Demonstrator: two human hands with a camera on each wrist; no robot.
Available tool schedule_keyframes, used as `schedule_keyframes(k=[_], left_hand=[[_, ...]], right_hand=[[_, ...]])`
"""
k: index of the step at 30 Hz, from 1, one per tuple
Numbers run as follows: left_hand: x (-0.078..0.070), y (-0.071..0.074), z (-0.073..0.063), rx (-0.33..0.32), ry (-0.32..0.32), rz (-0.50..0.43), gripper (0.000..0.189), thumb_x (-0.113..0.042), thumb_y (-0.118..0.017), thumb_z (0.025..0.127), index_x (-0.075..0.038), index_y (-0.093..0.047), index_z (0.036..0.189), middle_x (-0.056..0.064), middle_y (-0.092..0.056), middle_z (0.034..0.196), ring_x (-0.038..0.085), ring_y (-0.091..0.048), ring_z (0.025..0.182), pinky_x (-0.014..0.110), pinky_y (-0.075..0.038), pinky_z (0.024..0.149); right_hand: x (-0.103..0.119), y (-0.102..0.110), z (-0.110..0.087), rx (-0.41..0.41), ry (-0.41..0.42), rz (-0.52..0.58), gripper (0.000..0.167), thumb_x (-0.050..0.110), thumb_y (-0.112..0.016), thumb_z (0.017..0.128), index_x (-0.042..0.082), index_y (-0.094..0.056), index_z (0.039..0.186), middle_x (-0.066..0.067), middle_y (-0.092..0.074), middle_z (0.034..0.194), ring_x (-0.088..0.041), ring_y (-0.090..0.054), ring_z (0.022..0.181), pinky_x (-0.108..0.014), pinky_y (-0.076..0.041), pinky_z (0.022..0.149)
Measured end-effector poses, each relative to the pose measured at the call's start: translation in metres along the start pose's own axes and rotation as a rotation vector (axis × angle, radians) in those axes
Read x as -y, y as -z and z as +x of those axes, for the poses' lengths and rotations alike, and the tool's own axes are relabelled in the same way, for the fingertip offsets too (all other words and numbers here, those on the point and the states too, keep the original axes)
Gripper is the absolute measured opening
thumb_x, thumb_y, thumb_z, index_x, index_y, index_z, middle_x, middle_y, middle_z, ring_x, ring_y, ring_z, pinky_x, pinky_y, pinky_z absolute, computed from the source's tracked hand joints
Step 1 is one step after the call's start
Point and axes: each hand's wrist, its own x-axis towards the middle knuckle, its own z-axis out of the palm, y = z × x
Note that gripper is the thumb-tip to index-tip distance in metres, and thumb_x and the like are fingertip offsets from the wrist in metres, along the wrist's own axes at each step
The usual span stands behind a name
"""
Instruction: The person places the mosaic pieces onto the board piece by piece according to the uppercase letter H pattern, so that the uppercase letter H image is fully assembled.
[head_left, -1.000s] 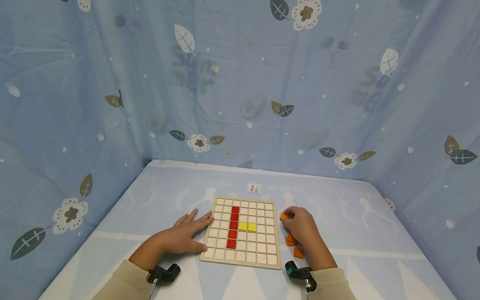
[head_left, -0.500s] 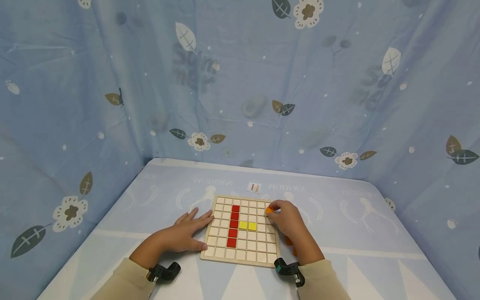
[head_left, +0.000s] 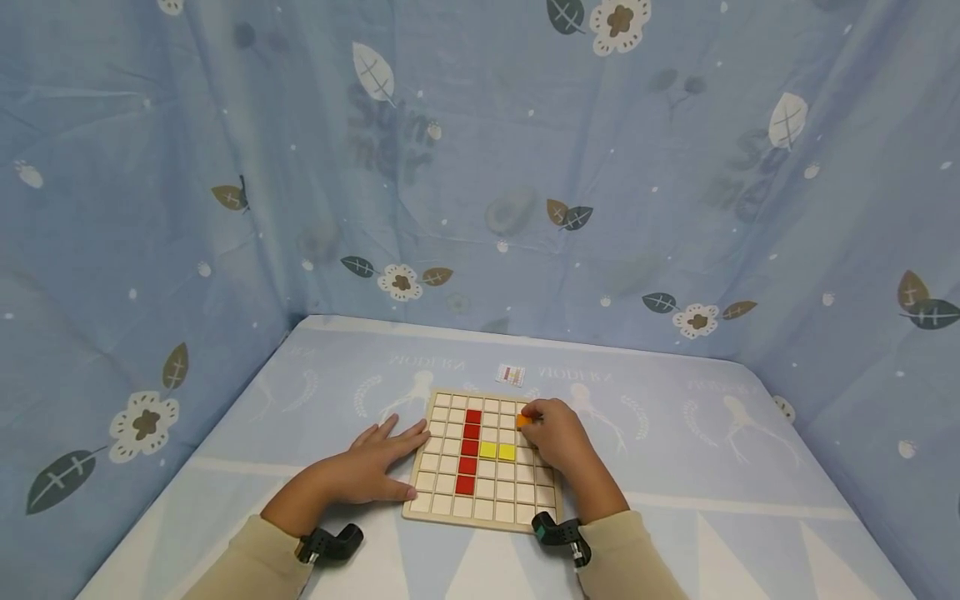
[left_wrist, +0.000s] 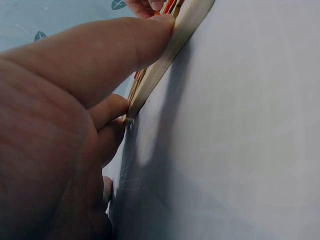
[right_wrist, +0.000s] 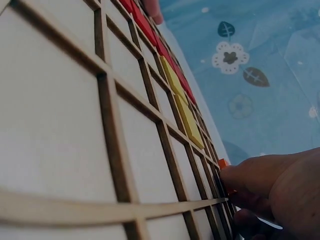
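The person's right hand (head_left: 557, 434) pinches an orange tile (head_left: 522, 422) between thumb and index finger, over the far right part of the wooden grid board (head_left: 480, 523); whether the tile sits in a cell or just above one cannot be told. The left hand (head_left: 367, 467) has its fingers spread and fairly straight, fingertips and thumb touching the board's left edge.

The orange tile looks small, light and stiff, probably painted wood, neither fragile nor very slippery. A pinch on two opposite edges should suit it best, leaving its underside free. The board looks rigid and light enough to slide if nudged, so the left fingers' place at its edge seems a sound one.

Raised dividers (right_wrist: 116, 150) frame the pale cells (right_wrist: 145, 160) and could catch a tile's corner if it came in tilted. Leftward and slightly nearer than the right fingertips lie two yellow tiles (head_left: 487, 451), side by side; beyond them a column of five red tiles (head_left: 468, 447). A pale cell or two separates the fingertips from that column. Just past the board's far edge, left of the right fingers, is a printed card (head_left: 511, 375). Rightward from the right hand, the bench (head_left: 750, 542) gives broad room for the arm.
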Motion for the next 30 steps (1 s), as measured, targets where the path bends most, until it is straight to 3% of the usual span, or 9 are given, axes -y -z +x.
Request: schedule_keyframes(k=[16, 30], left_hand=[[-0.0021, -0.0001, -0.0006, -0.004, 0.011, 0.004, 0.093, -0.051, -0.08, 0.089, -0.024, -0.035, 0.166, -0.005, -0.019, 0.176, 0.044, 0.004, 0.162, 0.068, 0.0, 0.126], [-0.0009, -0.0003, -0.0001, 0.005, 0.023, -0.002, 0.094, -0.053, -0.08, 0.088, -0.025, -0.035, 0.165, -0.007, -0.019, 0.176, 0.044, 0.004, 0.162, 0.069, -0.001, 0.126]], right_hand=[[-0.0016, -0.0051, 0.0016, -0.04, 0.004, -0.067, 0.024, 0.015, -0.074, 0.098, 0.01, -0.076, 0.121, -0.011, -0.065, 0.127, -0.029, -0.064, 0.116, -0.047, -0.056, 0.095], [-0.0033, -0.0052, 0.0001, -0.032, -0.001, -0.049, 0.027, 0.014, -0.073, 0.099, 0.01, -0.075, 0.126, -0.01, -0.065, 0.128, -0.03, -0.065, 0.115, -0.047, -0.057, 0.092]])
